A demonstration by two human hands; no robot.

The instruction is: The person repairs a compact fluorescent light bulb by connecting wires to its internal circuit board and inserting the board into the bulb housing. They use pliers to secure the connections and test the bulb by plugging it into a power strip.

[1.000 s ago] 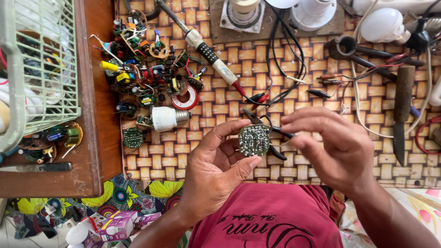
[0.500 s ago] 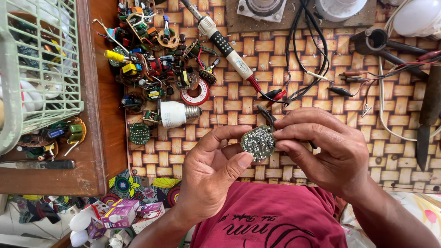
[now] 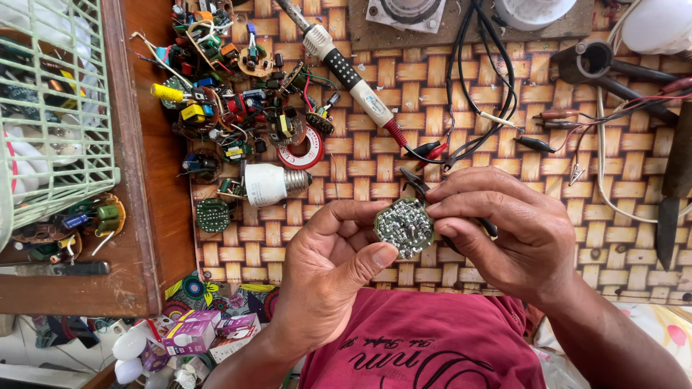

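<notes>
A small round green circuit board (image 3: 404, 228), its solder side up, is pinched between the thumb and fingers of my left hand (image 3: 328, 277). My right hand (image 3: 515, 234) grips a dark pair of pliers (image 3: 414, 180) whose jaws touch the board's upper right edge; its handles are mostly hidden under my fingers. Both hands hover over a woven brown-and-cream mat (image 3: 346, 166) in front of my red shirt.
A heap of loose electronic parts (image 3: 238, 108), a solder reel (image 3: 301, 150), a white bulb base (image 3: 270, 184) and another round board (image 3: 213, 215) lie left. A soldering iron (image 3: 353, 75), black and red clip leads (image 3: 461, 108), a green plastic basket (image 3: 50, 108) and a knife (image 3: 670, 202) surround the mat.
Both hands with the board have drifted slightly right and down in view, as the camera shifted. The grip on the board and pliers is unchanged.
</notes>
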